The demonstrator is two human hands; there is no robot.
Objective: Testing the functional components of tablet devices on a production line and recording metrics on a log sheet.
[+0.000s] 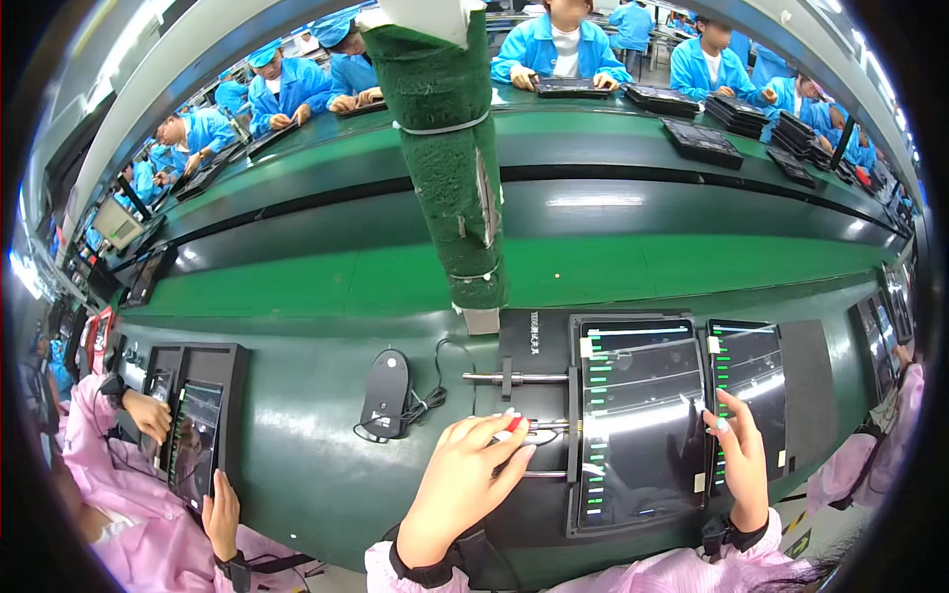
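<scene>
My left hand (460,484) is closed, with thumb and fingers pinched around a small metal connector piece (547,427) on the left side of a black test fixture (534,341). Part of that piece is hidden by my fingers. In the fixture lies a tablet (643,415), its dark screen lit with a column of green marks along the left. My right hand (741,460) is open, fingers loosely bent, its tips at the tablet's right edge. Just beyond them lies a second tablet (749,385) with similar green marks, on a black foam tray (809,395).
A black mouse-shaped device (386,390) with a coiled cable lies left of the fixture. A green-wrapped post (440,148) rises behind it. At left, a co-worker's hands (222,509) handle another tablet (196,435). Several people in blue sit across the green conveyor (613,267).
</scene>
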